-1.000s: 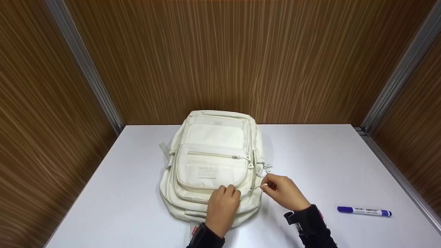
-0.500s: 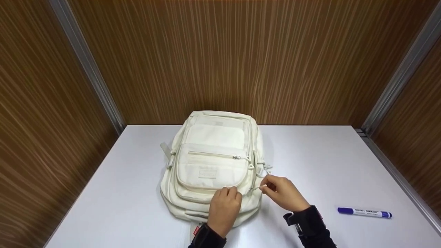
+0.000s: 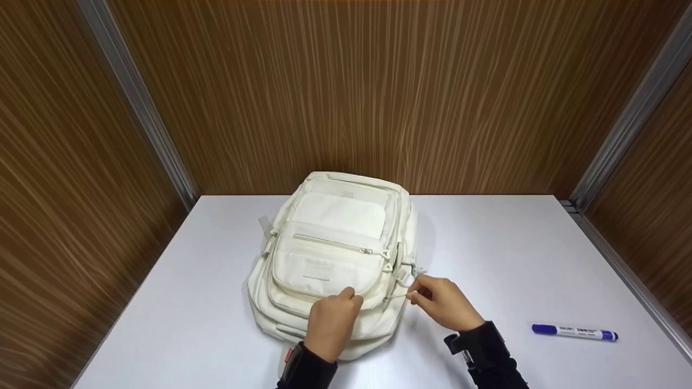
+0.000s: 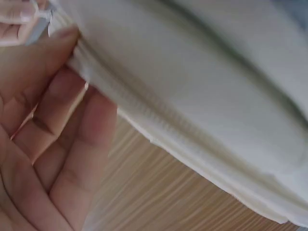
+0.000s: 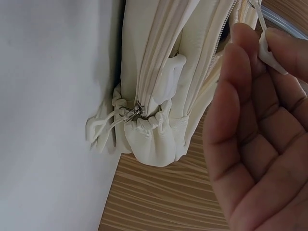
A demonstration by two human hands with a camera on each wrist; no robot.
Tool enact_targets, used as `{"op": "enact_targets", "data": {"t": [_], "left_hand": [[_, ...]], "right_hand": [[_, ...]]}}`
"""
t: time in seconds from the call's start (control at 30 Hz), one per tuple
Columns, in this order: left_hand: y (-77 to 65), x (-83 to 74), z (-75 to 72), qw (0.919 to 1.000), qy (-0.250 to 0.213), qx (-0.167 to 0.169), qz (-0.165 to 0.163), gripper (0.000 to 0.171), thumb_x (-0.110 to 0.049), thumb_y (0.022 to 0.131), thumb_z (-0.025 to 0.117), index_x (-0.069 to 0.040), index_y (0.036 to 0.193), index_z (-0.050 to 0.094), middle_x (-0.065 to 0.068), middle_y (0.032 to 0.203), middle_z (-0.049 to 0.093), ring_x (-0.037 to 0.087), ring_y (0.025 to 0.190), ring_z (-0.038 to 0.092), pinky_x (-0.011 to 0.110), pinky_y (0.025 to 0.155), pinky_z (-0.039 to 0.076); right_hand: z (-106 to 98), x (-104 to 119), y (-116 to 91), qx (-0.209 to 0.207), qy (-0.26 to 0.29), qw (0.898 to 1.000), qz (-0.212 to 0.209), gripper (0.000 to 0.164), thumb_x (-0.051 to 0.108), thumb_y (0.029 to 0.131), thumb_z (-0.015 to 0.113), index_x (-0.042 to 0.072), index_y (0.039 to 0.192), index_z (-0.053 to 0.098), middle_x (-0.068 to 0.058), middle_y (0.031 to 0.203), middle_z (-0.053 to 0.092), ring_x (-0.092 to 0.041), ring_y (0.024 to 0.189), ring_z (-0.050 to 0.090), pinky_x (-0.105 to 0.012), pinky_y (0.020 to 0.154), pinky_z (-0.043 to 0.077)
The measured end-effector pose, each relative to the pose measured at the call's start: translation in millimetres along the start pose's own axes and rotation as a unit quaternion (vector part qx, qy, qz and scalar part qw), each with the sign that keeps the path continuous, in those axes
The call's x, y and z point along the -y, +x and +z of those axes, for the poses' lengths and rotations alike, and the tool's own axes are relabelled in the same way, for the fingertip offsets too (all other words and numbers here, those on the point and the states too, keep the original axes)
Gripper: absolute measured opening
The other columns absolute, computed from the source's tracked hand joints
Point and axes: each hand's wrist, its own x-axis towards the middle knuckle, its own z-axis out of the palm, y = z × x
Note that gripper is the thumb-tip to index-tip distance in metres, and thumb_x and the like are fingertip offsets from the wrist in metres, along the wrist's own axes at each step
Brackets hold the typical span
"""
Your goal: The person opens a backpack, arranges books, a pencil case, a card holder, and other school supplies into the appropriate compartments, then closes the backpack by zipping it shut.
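Note:
A cream backpack lies front side up on the white table, its top towards the back wall. My left hand is at the lower front of the bag. In the left wrist view its thumb and fingers pinch the fabric along a zipper seam. To the right of the bag, my right hand holds a zipper pull between thumb and fingers, its cord stretched towards the bag. The right wrist view shows a partly open zipper beside that hand. Other zipper pulls dangle at the bag's side.
A marker with a purple cap lies on the white table to the right. Wood-grain panels stand at the back and both sides, joined by metal corner strips. A strap sticks out left of the bag.
The backpack has turned slightly clockwise, its lower end shifting left. My left hand has moved left with it. My right hand stays nearly in place, with more of the pull's cord showing.

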Motion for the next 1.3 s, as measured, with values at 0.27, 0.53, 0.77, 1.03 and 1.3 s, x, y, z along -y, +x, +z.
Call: {"op": "enact_targets", "data": {"t": [0.27, 0.53, 0.77, 1.03, 1.3], "left_hand": [[1.8, 17.5, -10.2, 0.9968, -0.051, 0.060, -0.014, 0.016, -0.012, 0.070, 0.076, -0.019, 0.061, 0.065, -0.009, 0.059, 0.052, 0.009, 0.041, 0.045, 0.023, 0.038, 0.031], [1.5, 33.6, -24.0, 0.9813, -0.117, 0.141, -0.060, 0.020, -0.011, 0.066, 0.083, -0.019, 0.059, 0.065, -0.010, 0.060, 0.056, 0.008, 0.049, 0.051, 0.022, 0.045, 0.036], [-0.7, 48.4, -30.0, 0.9651, -0.159, 0.189, -0.088, 0.021, -0.015, 0.065, 0.084, -0.019, 0.060, 0.064, -0.009, 0.064, 0.059, 0.009, 0.056, 0.053, 0.025, 0.050, 0.040], [-5.9, 63.9, -30.4, 0.9558, -0.174, 0.208, -0.113, 0.022, -0.010, 0.069, 0.079, -0.020, 0.061, 0.061, -0.010, 0.066, 0.059, 0.011, 0.059, 0.055, 0.028, 0.052, 0.041], [-12.7, 81.5, -28.6, 0.9458, -0.193, 0.218, -0.145, 0.023, -0.008, 0.069, 0.079, -0.019, 0.061, 0.060, -0.008, 0.068, 0.060, 0.012, 0.061, 0.055, 0.029, 0.054, 0.042]], "right_hand": [[3, 1, 0, 0.003, 0.007, 1.000, -0.012, 0.010, 0.013, 0.091, 0.067, 0.016, 0.082, 0.064, 0.004, 0.075, 0.069, 0.004, 0.063, 0.055, -0.019, 0.061, 0.047], [3, 0, 0, -0.006, 0.010, 1.000, -0.018, 0.009, 0.015, 0.092, 0.066, 0.015, 0.084, 0.063, 0.004, 0.074, 0.066, 0.003, 0.061, 0.050, -0.019, 0.056, 0.044], [4, 0, 1, -0.004, 0.031, 0.999, -0.015, 0.009, 0.012, 0.092, 0.066, 0.012, 0.083, 0.063, -0.005, 0.074, 0.068, 0.003, 0.060, 0.052, -0.019, 0.053, 0.045], [2, -1, 0, -0.020, 0.030, 0.999, -0.006, 0.008, 0.009, 0.092, 0.066, 0.012, 0.085, 0.063, -0.001, 0.076, 0.069, 0.000, 0.063, 0.055, -0.018, 0.055, 0.044], [1, -5, 1, -0.042, 0.026, 0.999, 0.018, 0.007, 0.012, 0.093, 0.065, 0.012, 0.086, 0.063, -0.005, 0.077, 0.069, -0.012, 0.067, 0.062, -0.020, 0.059, 0.047]]}}
